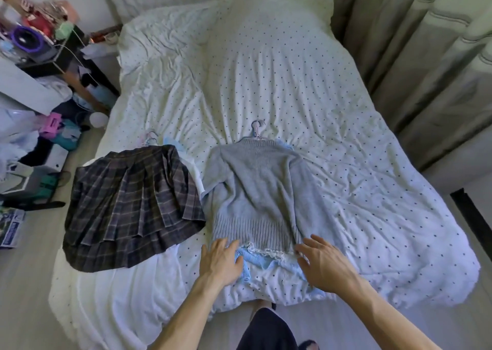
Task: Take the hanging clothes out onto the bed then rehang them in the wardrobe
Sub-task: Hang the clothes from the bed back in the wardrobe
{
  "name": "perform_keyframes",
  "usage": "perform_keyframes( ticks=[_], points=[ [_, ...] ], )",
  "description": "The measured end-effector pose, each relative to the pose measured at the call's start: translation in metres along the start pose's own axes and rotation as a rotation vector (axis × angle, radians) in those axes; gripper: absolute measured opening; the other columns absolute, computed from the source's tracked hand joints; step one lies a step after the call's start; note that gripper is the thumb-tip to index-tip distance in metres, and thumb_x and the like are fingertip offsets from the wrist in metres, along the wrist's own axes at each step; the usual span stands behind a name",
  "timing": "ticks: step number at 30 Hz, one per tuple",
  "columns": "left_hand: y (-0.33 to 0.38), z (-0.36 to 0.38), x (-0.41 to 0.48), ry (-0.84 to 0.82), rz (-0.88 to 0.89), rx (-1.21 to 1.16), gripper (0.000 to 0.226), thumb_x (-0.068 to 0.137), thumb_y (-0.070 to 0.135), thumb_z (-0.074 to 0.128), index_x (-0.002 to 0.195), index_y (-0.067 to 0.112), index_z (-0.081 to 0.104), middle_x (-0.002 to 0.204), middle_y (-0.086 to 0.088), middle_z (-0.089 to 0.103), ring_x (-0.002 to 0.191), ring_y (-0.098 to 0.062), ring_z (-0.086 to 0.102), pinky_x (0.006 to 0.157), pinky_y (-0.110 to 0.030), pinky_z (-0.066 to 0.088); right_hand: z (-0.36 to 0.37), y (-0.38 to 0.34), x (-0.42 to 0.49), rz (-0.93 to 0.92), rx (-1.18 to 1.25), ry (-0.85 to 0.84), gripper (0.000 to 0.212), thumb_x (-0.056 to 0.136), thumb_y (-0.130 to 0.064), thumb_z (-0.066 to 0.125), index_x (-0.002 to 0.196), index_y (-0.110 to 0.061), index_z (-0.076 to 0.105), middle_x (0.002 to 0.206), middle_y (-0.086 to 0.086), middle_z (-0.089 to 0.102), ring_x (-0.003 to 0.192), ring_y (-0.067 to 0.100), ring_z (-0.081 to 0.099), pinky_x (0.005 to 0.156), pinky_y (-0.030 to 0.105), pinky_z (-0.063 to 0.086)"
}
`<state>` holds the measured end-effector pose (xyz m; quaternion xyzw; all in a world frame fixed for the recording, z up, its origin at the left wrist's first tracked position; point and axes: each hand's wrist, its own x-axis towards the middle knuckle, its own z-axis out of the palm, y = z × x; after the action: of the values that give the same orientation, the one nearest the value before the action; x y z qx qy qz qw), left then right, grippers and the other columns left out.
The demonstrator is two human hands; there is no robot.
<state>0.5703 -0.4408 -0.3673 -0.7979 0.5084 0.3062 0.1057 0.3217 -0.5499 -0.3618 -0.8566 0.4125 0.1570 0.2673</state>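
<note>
A grey knit sweater (255, 189) lies flat on the dotted bed cover (359, 189), on a pink hanger (257, 130) whose hook pokes out above the collar. A light blue garment with lace trim (262, 255) shows under its hem. Left of it a dark plaid pleated skirt (133, 203) lies spread near the bed's left edge, with pale hangers (149, 139) at its top. My left hand (222, 261) rests with straight fingers on the sweater's lower left hem. Spread fingers of my right hand (323, 260) sit at the lower right hem. Neither hand grips anything.
A cluttered desk (40, 43) and piles of bags and boxes (34, 163) fill the floor left of the bed. Grey curtains (426, 56) hang along the right side. A pillow (279, 6) lies at the bed's far end. A dark strip (471, 216) stands at right.
</note>
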Motion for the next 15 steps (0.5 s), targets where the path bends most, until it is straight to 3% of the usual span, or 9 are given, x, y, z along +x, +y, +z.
perform_keyframes(
  ticks=[9, 15],
  points=[
    [-0.031, -0.044, 0.197, -0.200, 0.096, 0.187, 0.053, 0.098, 0.044, 0.040, 0.148, 0.028, 0.038, 0.153, -0.005, 0.038, 0.143, -0.026, 0.031, 0.114, -0.051, 0.022, -0.003, 0.019, 0.173, 0.160, 0.072, -0.223, 0.033, 0.099, -0.031, 0.037, 0.122, -0.025, 0.059, 0.125, -0.005, 0.061, 0.125, 0.021, 0.049, 0.098, 0.034, 0.046],
    [-0.043, -0.089, 0.352, -0.200, 0.077, 0.179, 0.056, 0.101, 0.042, 0.041, 0.153, 0.024, 0.031, 0.156, -0.010, 0.032, 0.143, -0.032, 0.032, 0.117, -0.050, 0.026, -0.002, 0.040, 0.276, 0.253, 0.080, -0.319, 0.038, 0.100, -0.027, 0.038, 0.136, -0.023, 0.050, 0.136, -0.001, 0.054, 0.129, 0.024, 0.046, 0.102, 0.036, 0.043]
  ],
)
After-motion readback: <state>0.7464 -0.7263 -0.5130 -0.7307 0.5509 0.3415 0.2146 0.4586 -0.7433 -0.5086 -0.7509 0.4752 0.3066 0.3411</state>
